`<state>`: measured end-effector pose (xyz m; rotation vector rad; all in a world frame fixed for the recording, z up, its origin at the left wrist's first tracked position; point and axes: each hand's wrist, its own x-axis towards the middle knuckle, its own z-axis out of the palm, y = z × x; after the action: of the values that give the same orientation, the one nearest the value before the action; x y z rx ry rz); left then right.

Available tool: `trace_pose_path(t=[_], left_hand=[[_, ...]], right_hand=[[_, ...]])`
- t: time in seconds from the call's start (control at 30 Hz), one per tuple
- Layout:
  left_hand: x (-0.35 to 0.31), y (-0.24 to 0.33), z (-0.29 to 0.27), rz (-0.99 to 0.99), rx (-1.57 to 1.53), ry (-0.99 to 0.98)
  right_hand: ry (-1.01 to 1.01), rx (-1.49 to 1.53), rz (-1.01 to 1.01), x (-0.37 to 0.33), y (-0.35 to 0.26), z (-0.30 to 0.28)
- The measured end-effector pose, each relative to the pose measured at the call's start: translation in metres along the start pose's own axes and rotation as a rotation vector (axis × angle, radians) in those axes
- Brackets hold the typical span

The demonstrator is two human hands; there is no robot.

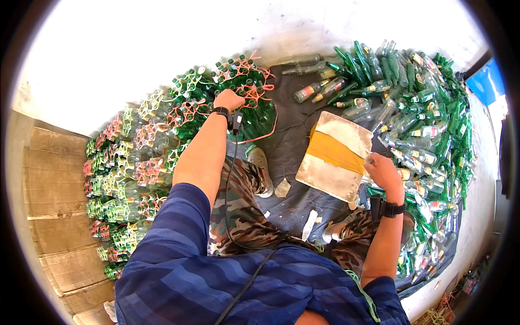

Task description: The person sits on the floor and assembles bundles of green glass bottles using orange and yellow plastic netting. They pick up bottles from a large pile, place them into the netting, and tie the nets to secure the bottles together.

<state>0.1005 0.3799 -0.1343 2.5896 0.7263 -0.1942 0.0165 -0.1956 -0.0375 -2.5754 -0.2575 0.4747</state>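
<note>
My left hand (229, 99) is closed in a fist over the bundle of green bottles (259, 116) at the far middle. Red strapping loops round the bottle necks, and what the fingers grip is hidden. In front of me on the right, a worn, flat beige square board (338, 184) lies tilted, with a band of yellow tape (336, 151) across its middle. My right hand (383, 171) is closed at the right edge of this board, thumb and fingers pinching it beside the tape end.
Strapped bottle bundles (146, 141) stand in rows along the wall on the left. Loose green and clear bottles (417, 130) lie heaped on the right. A dark sheet (287, 162) covers the floor, with paper scraps near my shoes. Cardboard (59, 200) lines the left side.
</note>
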Motion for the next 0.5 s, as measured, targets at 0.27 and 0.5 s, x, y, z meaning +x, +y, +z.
trace_pose_path(t=[0.27,0.5], left_hand=[[0.040,-0.046,0.022,-0.075,-0.036,-0.056],[0.065,-0.065,0.039,0.003,-0.006,0.068]], right_hand=[[-0.005,-0.097,0.041,0.005,-0.001,0.001],[-0.002,-0.081,0.018,0.014,-0.002,0.012]])
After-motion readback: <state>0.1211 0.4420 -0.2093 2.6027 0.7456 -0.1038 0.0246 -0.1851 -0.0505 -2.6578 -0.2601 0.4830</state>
